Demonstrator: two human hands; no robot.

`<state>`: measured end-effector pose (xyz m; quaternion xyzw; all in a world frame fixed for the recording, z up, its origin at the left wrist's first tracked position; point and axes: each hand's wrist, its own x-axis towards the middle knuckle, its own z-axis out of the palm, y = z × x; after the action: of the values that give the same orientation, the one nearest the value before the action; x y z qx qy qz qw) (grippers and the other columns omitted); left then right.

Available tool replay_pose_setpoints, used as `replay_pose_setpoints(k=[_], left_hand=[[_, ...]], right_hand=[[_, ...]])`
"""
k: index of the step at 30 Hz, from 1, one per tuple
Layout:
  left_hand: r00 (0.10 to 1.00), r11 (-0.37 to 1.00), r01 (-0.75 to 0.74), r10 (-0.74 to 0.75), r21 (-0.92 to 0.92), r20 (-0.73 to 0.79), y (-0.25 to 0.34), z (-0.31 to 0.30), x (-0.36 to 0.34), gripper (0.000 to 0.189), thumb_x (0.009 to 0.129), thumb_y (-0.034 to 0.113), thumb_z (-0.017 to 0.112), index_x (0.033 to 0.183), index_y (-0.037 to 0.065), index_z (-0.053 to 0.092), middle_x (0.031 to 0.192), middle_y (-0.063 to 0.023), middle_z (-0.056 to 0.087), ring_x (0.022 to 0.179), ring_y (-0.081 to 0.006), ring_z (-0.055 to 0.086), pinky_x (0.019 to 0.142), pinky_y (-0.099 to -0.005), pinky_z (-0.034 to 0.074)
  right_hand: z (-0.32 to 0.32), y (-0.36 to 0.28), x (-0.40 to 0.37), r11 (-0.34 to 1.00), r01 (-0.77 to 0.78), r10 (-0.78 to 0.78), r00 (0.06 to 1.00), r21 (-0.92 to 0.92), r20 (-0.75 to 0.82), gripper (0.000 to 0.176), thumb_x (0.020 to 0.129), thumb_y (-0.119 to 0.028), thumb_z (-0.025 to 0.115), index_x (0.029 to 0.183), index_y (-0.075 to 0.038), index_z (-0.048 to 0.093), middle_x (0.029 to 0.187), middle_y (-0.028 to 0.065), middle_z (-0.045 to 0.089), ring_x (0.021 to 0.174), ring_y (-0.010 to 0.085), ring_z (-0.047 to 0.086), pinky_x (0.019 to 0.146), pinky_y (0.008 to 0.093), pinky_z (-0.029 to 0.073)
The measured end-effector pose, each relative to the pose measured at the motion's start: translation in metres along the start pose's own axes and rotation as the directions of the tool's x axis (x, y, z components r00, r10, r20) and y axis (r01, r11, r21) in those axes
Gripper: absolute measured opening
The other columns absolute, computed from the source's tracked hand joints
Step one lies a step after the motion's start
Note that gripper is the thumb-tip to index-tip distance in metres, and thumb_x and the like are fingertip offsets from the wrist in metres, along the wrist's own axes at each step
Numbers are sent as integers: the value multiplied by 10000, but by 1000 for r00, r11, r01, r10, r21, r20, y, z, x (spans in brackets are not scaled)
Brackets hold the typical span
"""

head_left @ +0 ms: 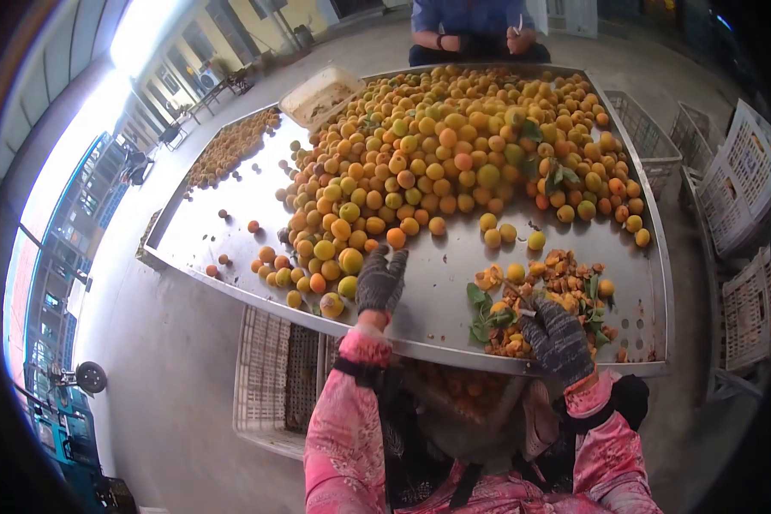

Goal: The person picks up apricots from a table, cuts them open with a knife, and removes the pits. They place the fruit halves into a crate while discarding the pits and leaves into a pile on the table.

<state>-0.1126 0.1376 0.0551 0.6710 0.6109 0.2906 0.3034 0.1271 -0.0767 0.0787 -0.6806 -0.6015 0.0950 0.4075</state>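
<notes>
My left hand point(381, 283), in a dark grey knit glove, reaches over the front of the metal table with its fingers stretched out and apart. Its fingertips are right at an orange apricot point(396, 238) on the near edge of the big apricot heap point(420, 163). Closed around a thin, knife-like tool point(527, 313) with a white part, my gloved right hand point(558, 338) rests over a pile of split apricot flesh and scraps point(565, 278). Green leaves point(480, 313) lie in that pile, along with a few whole apricots. Loose apricots point(324, 250) spread left of my left hand.
The metal table point(424, 321) has a raised rim. At its back left are a white plastic tub point(321, 96) and a heap of small brown pits point(231, 150). Across stands another person point(475, 30). Plastic crates point(270, 377) sit below, with more crates point(741, 184) at right.
</notes>
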Motion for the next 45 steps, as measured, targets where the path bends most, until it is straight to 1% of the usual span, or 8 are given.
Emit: replay_pose_setpoints(k=[3, 5, 8, 13, 15, 18, 28, 45], left_hand=[[997, 995, 36, -29, 97, -74, -34, 28, 57, 664, 822, 499, 515, 1215, -36, 472, 1222, -225, 501, 1147, -359, 461, 970, -407, 350], [988, 997, 48, -40, 55, -150, -54, 46, 83, 544, 815, 379, 598, 1191, 2, 486, 971, -159, 600, 713, -217, 629, 568, -301, 502], [993, 903, 61, -11, 426, -118, -19, 42, 77, 574, 775, 374, 635, 1199, 17, 485, 1013, -187, 601, 849, -275, 613, 734, -350, 490], [1000, 976, -2, -4, 216, 25, 17, 34, 48, 524, 763, 297, 669, 1173, 22, 493, 1027, -166, 594, 908, -283, 600, 794, -362, 478], [945, 808, 257, -94, -530, 314, 52, 29, 22, 476, 800, 171, 649, 1210, 29, 453, 1013, -137, 573, 881, -242, 608, 772, -319, 490], [914, 608, 137, 228, -782, 337, 74, 29, -12, 458, 834, 77, 601, 1251, 24, 418, 989, -93, 546, 842, -181, 597, 759, -284, 494], [863, 205, 337, 322, -919, 388, 122, 43, -114, 573, 870, 181, 577, 1348, 9, 312, 1164, -125, 500, 1019, -226, 545, 891, -358, 457], [891, 286, 261, 295, -922, 344, 113, 36, -125, 395, 784, 75, 652, 1138, 2, 492, 1091, -92, 554, 1000, -170, 537, 879, -303, 441]], right_hand=[[-6, -9, 2, 992, 5, -5, 1000, 127, 3, 294, 782, -118, 632, 1054, -20, 581, 891, 186, 608, 824, 335, 596, 717, 404, 477], [-10, -18, 5, 984, -26, 23, 1000, 177, 15, 306, 785, -116, 634, 1072, -27, 579, 897, 181, 610, 839, 324, 599, 727, 395, 478], [-15, -19, 7, 992, 99, -101, 995, 74, 21, 327, 795, -108, 640, 1108, -38, 572, 912, 167, 615, 863, 299, 611, 740, 372, 484], [-24, -31, 8, 939, -84, 79, 996, 333, 28, 318, 803, -96, 639, 1109, -36, 573, 935, 158, 621, 842, 280, 624, 702, 346, 497], [-24, -30, 7, 930, -85, 87, 996, 356, 10, 323, 798, -93, 645, 1109, -37, 574, 935, 155, 621, 841, 273, 624, 700, 345, 497], [-22, -28, 5, 931, -8, 33, 998, 365, -61, 321, 799, -67, 640, 1112, -33, 575, 959, 167, 614, 841, 271, 625, 692, 355, 499], [-21, -18, -3, 849, 457, -490, 869, -265, -70, 302, 795, -21, 610, 1094, -20, 567, 1060, 175, 565, 905, 285, 602, 725, 358, 504], [-14, -44, -12, 986, 68, -76, 996, 153, 47, 228, 853, -58, 563, 1059, 40, 559, 900, 171, 598, 727, 255, 619, 639, 344, 497]])
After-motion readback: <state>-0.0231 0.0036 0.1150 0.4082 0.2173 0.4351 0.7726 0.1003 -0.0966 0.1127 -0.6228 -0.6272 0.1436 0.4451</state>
